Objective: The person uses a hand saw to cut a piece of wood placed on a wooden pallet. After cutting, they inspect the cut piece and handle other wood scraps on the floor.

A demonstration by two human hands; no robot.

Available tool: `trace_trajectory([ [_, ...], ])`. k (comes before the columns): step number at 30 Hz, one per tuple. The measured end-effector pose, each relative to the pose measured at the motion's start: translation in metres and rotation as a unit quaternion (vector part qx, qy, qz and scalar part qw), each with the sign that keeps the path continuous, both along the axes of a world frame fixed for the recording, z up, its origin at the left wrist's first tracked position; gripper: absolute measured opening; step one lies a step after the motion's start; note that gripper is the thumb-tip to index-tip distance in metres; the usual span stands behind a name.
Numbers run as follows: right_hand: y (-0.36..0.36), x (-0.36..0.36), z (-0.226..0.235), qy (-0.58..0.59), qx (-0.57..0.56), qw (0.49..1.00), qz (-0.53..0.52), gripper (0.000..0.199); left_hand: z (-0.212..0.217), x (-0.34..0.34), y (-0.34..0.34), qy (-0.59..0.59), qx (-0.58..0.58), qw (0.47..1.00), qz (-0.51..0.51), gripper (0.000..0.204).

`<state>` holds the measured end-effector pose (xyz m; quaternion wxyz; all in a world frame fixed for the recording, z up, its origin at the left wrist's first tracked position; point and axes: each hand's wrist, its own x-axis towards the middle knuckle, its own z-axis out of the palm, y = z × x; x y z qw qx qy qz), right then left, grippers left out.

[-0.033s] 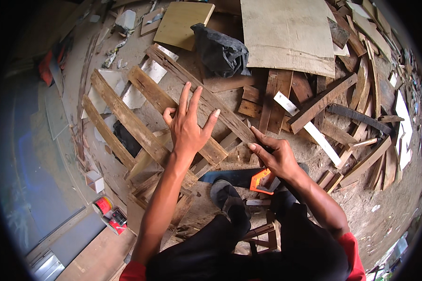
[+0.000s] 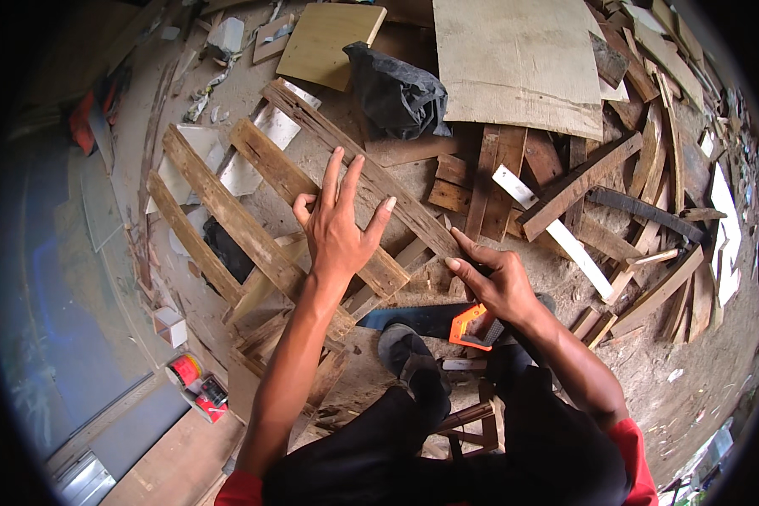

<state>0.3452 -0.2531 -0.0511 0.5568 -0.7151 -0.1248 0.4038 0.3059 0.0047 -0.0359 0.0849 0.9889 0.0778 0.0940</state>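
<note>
A long weathered wooden plank lies slantwise in front of me, its near end between the thumb and fingers of my right hand. My left hand is spread, with two fingertips at this plank's edge and the palm over a second plank. I cannot tell how firmly it presses. Further left are a third plank and a narrower slat, roughly parallel. Below my right hand a handsaw with an orange handle rests by my feet, its dark blade pointing left.
Scrap wood is heaped to the right, with a white strip among it. A plywood sheet, a black plastic bag and a yellowish board lie at the far side. Red cans stand at the lower left.
</note>
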Motion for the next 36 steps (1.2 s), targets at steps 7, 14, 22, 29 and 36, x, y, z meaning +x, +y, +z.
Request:
trace_trajectory([
  [7, 0.003, -0.001, -0.004, 0.004, 0.005, 1.0, -0.012, 0.051, 0.001, 0.002, -0.001, 0.001, 0.005, 1.0, -0.002, 0.067],
  [14, 0.006, 0.0, -0.001, 0.004, 0.023, 1.0, -0.011, 0.051, 0.002, 0.002, -0.001, 0.016, 0.004, 1.0, 0.002, 0.067],
  [22, 0.006, 0.0, 0.002, 0.012, 0.018, 1.0, -0.015, 0.051, 0.001, 0.002, 0.001, 0.016, 0.003, 1.0, -0.003, 0.067],
  [29, 0.006, 0.0, 0.004, 0.015, 0.017, 1.0, -0.014, 0.051, 0.0, 0.002, 0.001, 0.005, 0.013, 1.0, -0.003, 0.066],
  [36, 0.004, 0.002, 0.006, 0.038, 0.031, 0.999, -0.019, 0.052, 0.001, 0.003, -0.003, 0.001, 0.005, 1.0, -0.006, 0.066],
])
